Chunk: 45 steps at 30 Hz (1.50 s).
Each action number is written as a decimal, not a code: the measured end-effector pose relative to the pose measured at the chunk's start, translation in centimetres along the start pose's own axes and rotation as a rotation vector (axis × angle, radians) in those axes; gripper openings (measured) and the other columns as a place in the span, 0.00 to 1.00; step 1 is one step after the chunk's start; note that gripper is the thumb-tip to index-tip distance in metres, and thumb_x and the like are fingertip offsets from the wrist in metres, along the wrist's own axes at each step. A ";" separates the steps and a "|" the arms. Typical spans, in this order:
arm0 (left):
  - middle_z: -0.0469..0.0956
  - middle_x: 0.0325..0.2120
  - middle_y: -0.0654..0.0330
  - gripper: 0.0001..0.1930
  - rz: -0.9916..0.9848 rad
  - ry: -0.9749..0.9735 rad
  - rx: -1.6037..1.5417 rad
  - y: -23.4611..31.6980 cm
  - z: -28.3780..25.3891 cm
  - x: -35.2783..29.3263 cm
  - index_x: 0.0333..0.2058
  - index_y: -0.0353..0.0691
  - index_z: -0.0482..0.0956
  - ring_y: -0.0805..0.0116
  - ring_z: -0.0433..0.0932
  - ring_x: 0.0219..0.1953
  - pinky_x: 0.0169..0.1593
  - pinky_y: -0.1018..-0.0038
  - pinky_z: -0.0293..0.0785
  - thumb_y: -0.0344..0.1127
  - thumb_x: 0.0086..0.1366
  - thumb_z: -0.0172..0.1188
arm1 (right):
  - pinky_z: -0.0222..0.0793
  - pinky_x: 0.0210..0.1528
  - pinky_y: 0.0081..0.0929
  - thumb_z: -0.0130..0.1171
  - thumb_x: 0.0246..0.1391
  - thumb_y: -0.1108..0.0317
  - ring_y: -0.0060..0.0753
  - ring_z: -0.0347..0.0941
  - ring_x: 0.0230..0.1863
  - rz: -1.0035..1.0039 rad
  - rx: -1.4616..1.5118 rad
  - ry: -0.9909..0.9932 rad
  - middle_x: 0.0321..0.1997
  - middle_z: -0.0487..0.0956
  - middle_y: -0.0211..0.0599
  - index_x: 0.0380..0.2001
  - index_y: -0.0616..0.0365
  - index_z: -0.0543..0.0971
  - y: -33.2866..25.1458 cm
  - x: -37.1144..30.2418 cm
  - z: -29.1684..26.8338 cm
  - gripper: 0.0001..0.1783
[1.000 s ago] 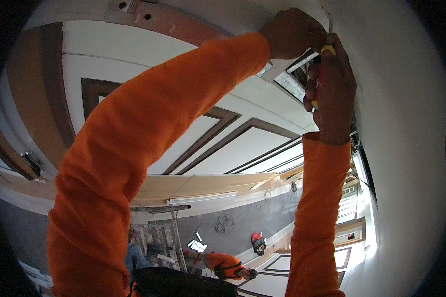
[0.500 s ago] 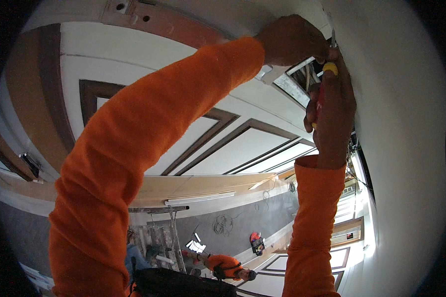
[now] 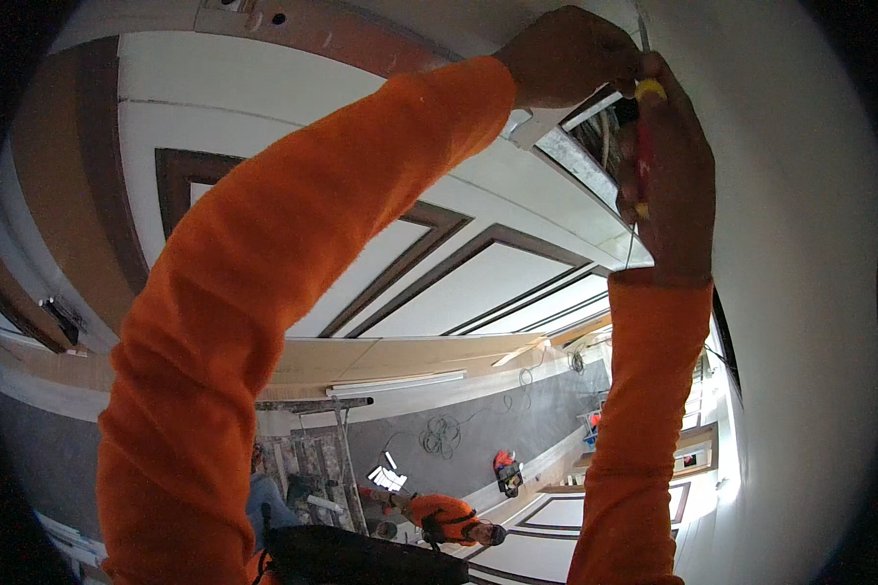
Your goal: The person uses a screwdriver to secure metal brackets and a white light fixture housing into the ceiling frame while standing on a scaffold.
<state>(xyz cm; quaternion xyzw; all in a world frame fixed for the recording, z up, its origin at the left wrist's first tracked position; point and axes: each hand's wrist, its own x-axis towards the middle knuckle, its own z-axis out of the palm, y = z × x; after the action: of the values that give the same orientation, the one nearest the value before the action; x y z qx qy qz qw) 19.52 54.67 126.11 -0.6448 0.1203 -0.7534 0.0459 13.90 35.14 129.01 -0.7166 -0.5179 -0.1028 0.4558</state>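
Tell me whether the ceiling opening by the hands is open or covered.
Open: wires show inside the rectangular opening, beside the right hand gripping a red-and-yellow screwdriver.

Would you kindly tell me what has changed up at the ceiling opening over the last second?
The right hand has slid a little lower on the screwdriver, baring more of its yellow cap. The left hand stays at the ceiling opening, and both arms remain raised.

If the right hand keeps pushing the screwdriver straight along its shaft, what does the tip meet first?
Probably the white ceiling surface at the edge of the rectangular opening. The right hand grips a red-and-yellow screwdriver whose shaft points up beside the left hand; depth there is unclear, so the exact contact spot cannot be told.
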 end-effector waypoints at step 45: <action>0.85 0.42 0.56 0.15 -0.308 -0.076 -0.520 1.2 -2.0 0.0 0.46 0.42 0.84 0.58 0.83 0.46 0.53 0.65 0.80 0.41 0.71 0.52 | 0.55 0.08 0.19 0.50 0.70 0.57 0.15 0.62 0.10 -0.147 -0.157 0.096 0.18 0.70 0.28 0.62 0.53 0.72 1.3 -0.3 0.1 0.22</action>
<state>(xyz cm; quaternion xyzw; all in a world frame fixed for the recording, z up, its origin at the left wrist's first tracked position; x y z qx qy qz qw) 17.47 53.74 125.51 -0.6733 0.2083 -0.6708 -0.2310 14.80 34.96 128.06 -0.7044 -0.5371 -0.2102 0.4136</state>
